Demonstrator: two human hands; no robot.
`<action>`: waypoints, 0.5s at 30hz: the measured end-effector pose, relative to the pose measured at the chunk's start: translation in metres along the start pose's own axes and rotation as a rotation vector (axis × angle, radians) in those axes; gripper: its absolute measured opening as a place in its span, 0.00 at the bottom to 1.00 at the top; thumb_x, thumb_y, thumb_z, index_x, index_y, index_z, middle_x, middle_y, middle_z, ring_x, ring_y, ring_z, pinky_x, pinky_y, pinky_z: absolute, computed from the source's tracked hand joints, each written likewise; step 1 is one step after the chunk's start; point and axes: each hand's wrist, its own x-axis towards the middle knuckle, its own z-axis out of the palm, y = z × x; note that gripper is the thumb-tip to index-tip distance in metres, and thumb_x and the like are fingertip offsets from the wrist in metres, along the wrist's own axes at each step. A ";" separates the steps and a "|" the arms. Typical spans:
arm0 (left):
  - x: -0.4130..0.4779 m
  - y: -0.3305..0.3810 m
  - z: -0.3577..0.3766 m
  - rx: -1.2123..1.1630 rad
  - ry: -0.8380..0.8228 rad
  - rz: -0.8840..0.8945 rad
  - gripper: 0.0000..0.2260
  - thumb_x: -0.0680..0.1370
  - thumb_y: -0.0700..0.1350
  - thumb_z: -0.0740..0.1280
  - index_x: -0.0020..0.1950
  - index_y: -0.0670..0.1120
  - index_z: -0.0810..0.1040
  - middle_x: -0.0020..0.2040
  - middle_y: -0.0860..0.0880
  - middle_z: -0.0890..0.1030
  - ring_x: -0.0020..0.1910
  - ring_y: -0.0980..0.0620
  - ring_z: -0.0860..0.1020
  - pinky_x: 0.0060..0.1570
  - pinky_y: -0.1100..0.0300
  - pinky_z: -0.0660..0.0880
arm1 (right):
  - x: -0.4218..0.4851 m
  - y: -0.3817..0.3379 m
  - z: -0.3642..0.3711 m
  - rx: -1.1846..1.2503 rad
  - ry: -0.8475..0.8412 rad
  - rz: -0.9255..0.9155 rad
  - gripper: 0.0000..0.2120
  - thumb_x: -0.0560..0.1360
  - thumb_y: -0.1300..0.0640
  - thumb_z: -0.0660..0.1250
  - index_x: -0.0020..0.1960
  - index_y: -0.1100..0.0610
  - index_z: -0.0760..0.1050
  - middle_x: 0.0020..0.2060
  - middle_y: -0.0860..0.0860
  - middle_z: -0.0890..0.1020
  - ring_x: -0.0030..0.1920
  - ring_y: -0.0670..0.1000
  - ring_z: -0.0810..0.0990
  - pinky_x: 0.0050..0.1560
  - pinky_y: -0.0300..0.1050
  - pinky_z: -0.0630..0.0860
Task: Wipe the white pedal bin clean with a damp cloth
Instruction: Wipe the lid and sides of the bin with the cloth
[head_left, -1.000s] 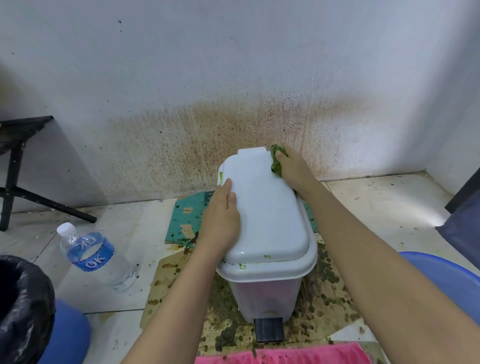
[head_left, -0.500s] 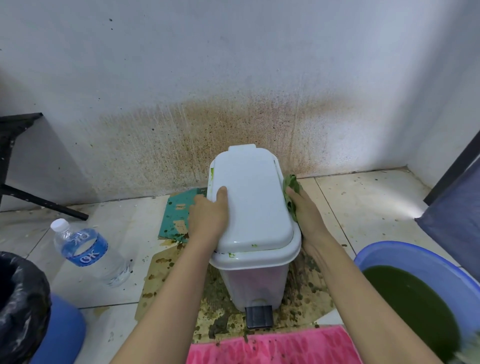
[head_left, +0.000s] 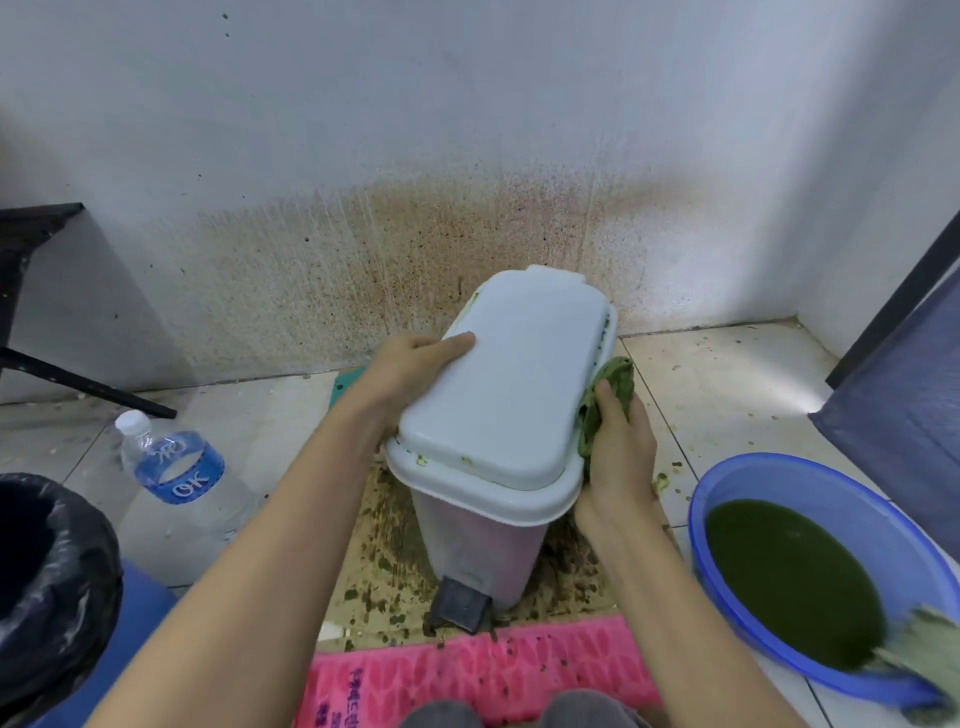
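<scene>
Person's kit: bare left forearm (head_left: 270, 545) and bare right forearm (head_left: 670, 613), uncovered from wrist to frame edge — bare left hand (head_left: 410, 369) and bare right hand (head_left: 618, 462) too. Bottom centre — two rounded grey fabric-covered knees (head_left: 441, 716), only the tops showing.

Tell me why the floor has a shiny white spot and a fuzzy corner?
Head view: light glares off the floor tiles by the dark blue panel; head view, bottom right: the pale thing in the blue basin is smeared by blur.
</scene>
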 end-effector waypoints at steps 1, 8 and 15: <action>0.003 0.006 -0.005 0.041 -0.057 0.001 0.15 0.74 0.55 0.75 0.44 0.43 0.85 0.45 0.45 0.87 0.40 0.45 0.85 0.39 0.54 0.82 | -0.008 0.005 0.001 0.024 0.049 -0.018 0.12 0.80 0.54 0.64 0.62 0.50 0.78 0.54 0.49 0.84 0.55 0.50 0.83 0.56 0.53 0.80; 0.022 0.001 -0.039 0.188 -0.312 -0.099 0.16 0.76 0.54 0.73 0.60 0.47 0.84 0.53 0.44 0.86 0.50 0.43 0.86 0.45 0.51 0.83 | -0.023 0.042 0.004 -0.022 0.240 -0.090 0.18 0.82 0.57 0.60 0.71 0.54 0.70 0.65 0.51 0.78 0.64 0.51 0.77 0.64 0.56 0.76; 0.009 -0.029 -0.036 0.156 0.042 0.011 0.18 0.77 0.60 0.69 0.36 0.49 0.84 0.35 0.50 0.85 0.32 0.51 0.82 0.33 0.59 0.78 | 0.066 0.001 0.012 -0.198 0.168 -0.107 0.17 0.82 0.50 0.59 0.68 0.54 0.73 0.59 0.52 0.79 0.58 0.52 0.80 0.57 0.51 0.79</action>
